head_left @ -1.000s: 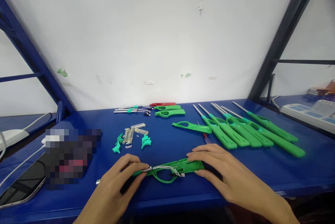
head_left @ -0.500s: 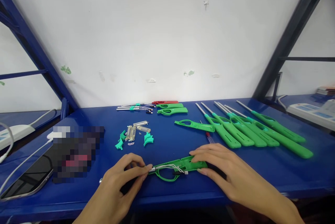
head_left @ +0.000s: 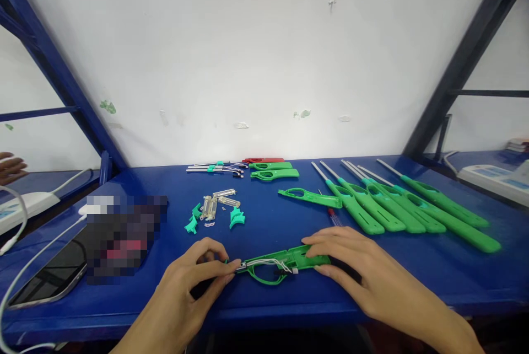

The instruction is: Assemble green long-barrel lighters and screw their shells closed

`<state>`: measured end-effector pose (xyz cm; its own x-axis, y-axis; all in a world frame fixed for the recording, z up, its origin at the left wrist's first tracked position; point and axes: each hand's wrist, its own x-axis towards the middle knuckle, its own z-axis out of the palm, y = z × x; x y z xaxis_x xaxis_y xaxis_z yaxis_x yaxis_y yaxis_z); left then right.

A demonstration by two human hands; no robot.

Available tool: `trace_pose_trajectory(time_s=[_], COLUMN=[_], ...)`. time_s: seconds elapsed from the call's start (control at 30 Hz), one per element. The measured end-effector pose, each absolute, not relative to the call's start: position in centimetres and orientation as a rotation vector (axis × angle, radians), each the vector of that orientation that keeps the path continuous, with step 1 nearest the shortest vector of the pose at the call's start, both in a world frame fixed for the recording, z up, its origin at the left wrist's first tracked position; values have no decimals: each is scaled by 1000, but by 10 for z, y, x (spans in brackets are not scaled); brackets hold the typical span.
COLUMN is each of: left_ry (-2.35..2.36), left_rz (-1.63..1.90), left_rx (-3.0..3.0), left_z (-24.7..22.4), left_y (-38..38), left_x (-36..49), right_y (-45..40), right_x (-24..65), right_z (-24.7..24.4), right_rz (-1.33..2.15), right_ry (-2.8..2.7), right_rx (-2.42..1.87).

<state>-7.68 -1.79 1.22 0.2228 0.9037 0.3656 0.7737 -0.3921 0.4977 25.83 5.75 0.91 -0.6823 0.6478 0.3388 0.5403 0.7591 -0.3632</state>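
Note:
In front of me, at the table's near edge, lies an opened green lighter shell (head_left: 301, 256) with its hollow side up. White wires (head_left: 264, 261) run along inside it to a small black part with a white tip (head_left: 285, 272). My left hand (head_left: 196, 282) pinches the metal tube (head_left: 242, 267) at the shell's narrow front end; the fingers hide part of the tube. Fingers and thumb of my right hand (head_left: 363, 266) grip the wide handle end of the shell from both edges. Beyond it rests another green half shell (head_left: 309, 197), beside a red-tipped screwdriver (head_left: 334, 217).
Several assembled green lighters (head_left: 397, 208) lie at the right. Clear fuel tanks (head_left: 210, 206) and teal triggers (head_left: 237, 218) sit centre-left. Wired metal tubes (head_left: 212, 168) and shells (head_left: 275, 175) are at the back. A phone (head_left: 49, 277) lies left; another person's hand (head_left: 11, 168) shows beyond.
Both hands keep their hold, and the shell has hardly moved. The whole view has shifted slightly. Another person's hand has appeared at the far left edge.

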Motion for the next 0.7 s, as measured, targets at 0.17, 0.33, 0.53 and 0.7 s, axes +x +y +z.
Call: trace_pose_trajectory(time_s=[0.17,0.33,0.53,0.7], left_ry=[1586,1573,1590,1566], left_rz=[962,915,961,952], left_rx=[2257,2273,2278,2291], left_z=[11,11,10,11], left_y=[-18,-16,-14,-13], left_x=[-75,-75,-70,-69], right_y=[58,57,57,58], right_x=[258,258,258,259], right_z=[10,9,10,9], right_rz=[328,337,334,316], right_ry=[-2514,-2516,-2502,-2491], right_rx=[-915,-921,-915,-915])
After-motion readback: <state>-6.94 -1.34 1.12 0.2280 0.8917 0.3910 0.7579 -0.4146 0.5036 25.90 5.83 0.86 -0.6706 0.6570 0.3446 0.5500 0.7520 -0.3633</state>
